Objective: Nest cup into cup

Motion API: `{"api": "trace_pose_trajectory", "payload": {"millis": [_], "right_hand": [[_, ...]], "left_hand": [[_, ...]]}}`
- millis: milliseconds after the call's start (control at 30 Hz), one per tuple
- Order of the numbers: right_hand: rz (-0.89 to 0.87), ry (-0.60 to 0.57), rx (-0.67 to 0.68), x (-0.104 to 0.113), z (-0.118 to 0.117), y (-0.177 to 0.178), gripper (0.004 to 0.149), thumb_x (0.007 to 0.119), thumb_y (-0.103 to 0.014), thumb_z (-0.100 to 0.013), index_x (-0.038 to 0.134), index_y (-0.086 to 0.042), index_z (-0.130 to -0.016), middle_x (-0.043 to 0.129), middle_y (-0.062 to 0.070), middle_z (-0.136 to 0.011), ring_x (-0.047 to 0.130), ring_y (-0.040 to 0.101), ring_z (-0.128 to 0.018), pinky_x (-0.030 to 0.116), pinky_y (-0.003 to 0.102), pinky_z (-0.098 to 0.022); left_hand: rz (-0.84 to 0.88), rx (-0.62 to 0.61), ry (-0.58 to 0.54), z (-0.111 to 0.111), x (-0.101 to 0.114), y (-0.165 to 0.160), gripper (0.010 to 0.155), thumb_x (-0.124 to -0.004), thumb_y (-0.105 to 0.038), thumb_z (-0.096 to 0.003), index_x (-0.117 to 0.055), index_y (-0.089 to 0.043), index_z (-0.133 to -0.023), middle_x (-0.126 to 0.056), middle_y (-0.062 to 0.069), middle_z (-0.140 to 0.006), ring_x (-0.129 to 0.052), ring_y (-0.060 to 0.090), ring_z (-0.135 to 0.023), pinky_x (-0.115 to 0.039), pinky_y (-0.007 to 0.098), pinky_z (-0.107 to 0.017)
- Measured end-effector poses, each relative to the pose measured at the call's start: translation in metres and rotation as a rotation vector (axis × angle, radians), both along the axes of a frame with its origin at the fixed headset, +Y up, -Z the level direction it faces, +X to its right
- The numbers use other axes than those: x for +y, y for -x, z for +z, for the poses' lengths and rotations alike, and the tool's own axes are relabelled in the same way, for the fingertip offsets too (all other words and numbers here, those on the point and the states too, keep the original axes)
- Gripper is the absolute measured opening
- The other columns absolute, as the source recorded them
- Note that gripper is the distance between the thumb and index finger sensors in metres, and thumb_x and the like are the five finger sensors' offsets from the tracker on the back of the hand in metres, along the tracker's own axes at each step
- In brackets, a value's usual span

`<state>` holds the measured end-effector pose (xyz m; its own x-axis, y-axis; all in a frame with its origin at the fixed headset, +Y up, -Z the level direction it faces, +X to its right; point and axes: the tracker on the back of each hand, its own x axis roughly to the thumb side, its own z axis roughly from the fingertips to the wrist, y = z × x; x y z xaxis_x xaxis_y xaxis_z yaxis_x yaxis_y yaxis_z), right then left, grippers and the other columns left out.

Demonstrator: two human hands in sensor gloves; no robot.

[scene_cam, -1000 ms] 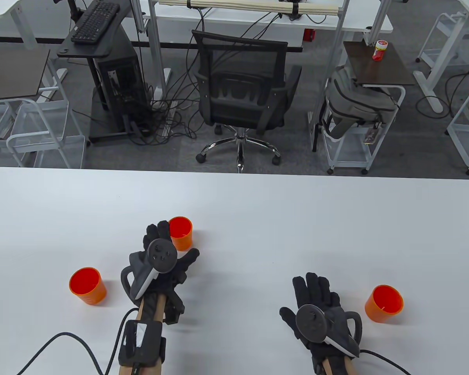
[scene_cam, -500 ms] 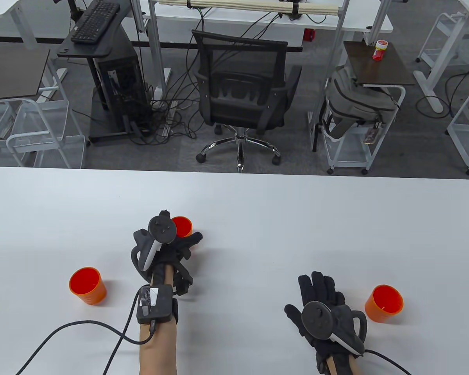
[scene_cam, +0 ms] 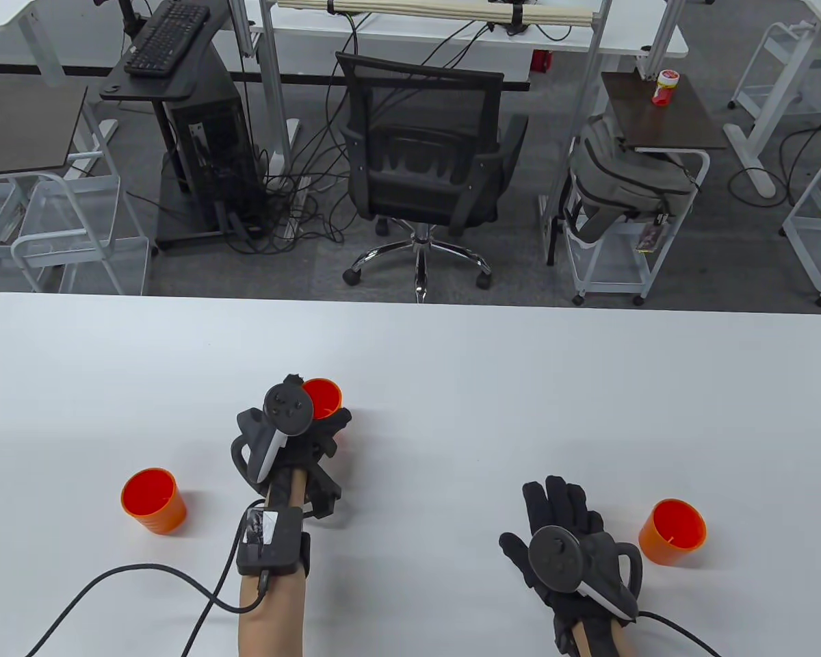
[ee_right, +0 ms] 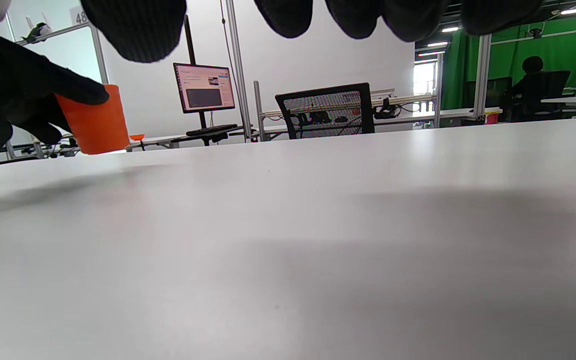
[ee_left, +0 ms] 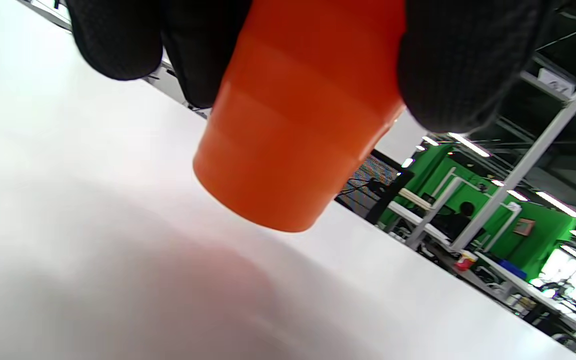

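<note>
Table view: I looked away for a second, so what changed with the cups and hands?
The left hand reached forward and closed around the middle cup, which now looks lifted off the table. The right hand shifted slightly. The left cup and right cup stayed put.

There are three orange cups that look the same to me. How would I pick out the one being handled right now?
Start at the white table and find the left hand, the one reaching further out from the near edge. The cup it grips is the orange one farthest from the person. Unlike the two loose cups, gloved fingers wrap its sides and its base is tilted.
</note>
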<state>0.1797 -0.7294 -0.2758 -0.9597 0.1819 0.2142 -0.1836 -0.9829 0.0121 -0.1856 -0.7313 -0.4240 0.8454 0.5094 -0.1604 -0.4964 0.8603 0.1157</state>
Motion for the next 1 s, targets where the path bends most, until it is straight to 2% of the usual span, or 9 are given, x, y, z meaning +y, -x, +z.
{"api": "trace_pose_trajectory", "payload": {"millis": [167,233,333,433,600,833,1000], "right_hand": [[0.007,0.0,0.007,0.0,0.0,0.002,0.079,0.066,-0.05,-0.061,0.035,0.0,-0.114,0.033,0.037,-0.114,0.039,0.061,-0.1,0.045,0.076,-0.065],[0.007,-0.002,0.008,0.0,0.0,0.003,0.079,0.066,-0.05,-0.061,0.035,0.0,-0.114,0.033,0.037,-0.114,0.039,0.061,-0.1,0.045,0.076,-0.065],[0.007,0.004,0.01,-0.001,0.0,0.003,0.079,0.065,-0.05,-0.061,0.036,0.0,-0.114,0.033,0.037,-0.114,0.039,0.061,-0.1,0.045,0.076,-0.065],[0.0,0.01,0.01,-0.001,0.001,0.002,0.079,0.065,-0.05,-0.061,0.036,0.0,-0.114,0.033,0.037,-0.114,0.039,0.061,-0.1,0.045,0.075,-0.065],[-0.005,0.015,0.008,-0.002,0.002,0.002,0.079,0.065,-0.05,-0.061,0.036,0.0,-0.114,0.034,0.037,-0.114,0.039,0.061,-0.1,0.045,0.075,-0.065],[-0.006,0.026,-0.006,-0.003,0.002,0.001,0.079,0.065,-0.049,-0.061,0.036,0.0,-0.114,0.034,0.037,-0.114,0.04,0.061,-0.1,0.046,0.075,-0.065],[-0.002,0.033,-0.01,-0.004,0.002,0.0,0.078,0.065,-0.049,-0.061,0.036,0.0,-0.114,0.034,0.037,-0.114,0.04,0.061,-0.1,0.046,0.075,-0.065]], "left_hand": [[0.007,-0.167,-0.09,0.038,0.039,-0.021,0.105,-0.087,-0.062,-0.0418,-0.042,-0.001,-0.114,-0.068,0.021,-0.114,-0.084,0.037,-0.096,-0.073,0.06,-0.07],[0.017,-0.227,-0.108,0.055,0.05,-0.029,0.105,-0.087,-0.062,-0.042,-0.042,-0.001,-0.114,-0.068,0.021,-0.114,-0.084,0.037,-0.096,-0.073,0.06,-0.07],[0.056,-0.304,-0.127,0.087,0.054,-0.044,0.105,-0.087,-0.062,-0.0419,-0.043,-0.001,-0.115,-0.069,0.021,-0.113,-0.085,0.037,-0.096,-0.073,0.06,-0.07],[0.103,-0.364,-0.105,0.112,0.049,-0.057,0.105,-0.087,-0.062,-0.0424,-0.043,0.0,-0.115,-0.069,0.022,-0.113,-0.085,0.038,-0.096,-0.073,0.061,-0.07],[0.029,-0.449,-0.057,0.144,0.03,-0.08,0.105,-0.087,-0.062,-0.0424,-0.043,0.0,-0.115,-0.069,0.022,-0.113,-0.085,0.038,-0.096,-0.073,0.061,-0.07],[-0.018,-0.524,-0.004,0.158,-0.002,-0.1,0.105,-0.086,-0.062,-0.0423,-0.043,0.0,-0.114,-0.069,0.022,-0.113,-0.085,0.038,-0.095,-0.074,0.059,-0.07],[-0.058,-0.567,0.015,0.161,-0.016,-0.11,0.104,-0.086,-0.062,-0.0426,-0.042,0.0,-0.114,-0.068,0.022,-0.113,-0.085,0.036,-0.096,-0.074,0.058,-0.07]]}}
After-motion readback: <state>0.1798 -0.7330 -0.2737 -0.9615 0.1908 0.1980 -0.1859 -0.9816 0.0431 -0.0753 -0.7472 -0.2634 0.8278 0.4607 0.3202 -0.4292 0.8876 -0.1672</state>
